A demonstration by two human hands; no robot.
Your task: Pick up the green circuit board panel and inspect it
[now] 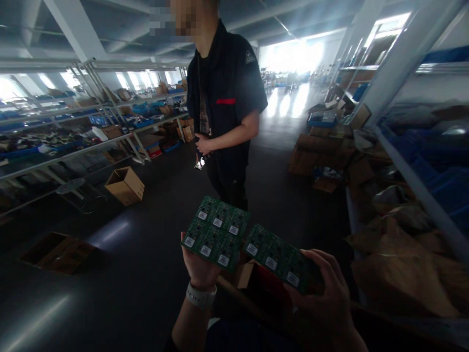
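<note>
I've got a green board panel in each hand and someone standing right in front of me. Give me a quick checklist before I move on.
1. Left hand grips its green panel from beneath: ok.
2. Right hand holds the second panel at its right end: ok.
3. Panels apart, not knocking: cannot tell; their near edges look very close.
4. White labels face up on both panels: ok.
5. Way ahead free: not ok; a person in a dark shirt stands just beyond the panels.
6. Floor on the left: not ok; open cardboard boxes lie there.

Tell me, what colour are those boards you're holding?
Green circuit boards with small white labels, seen from the head view.
</note>
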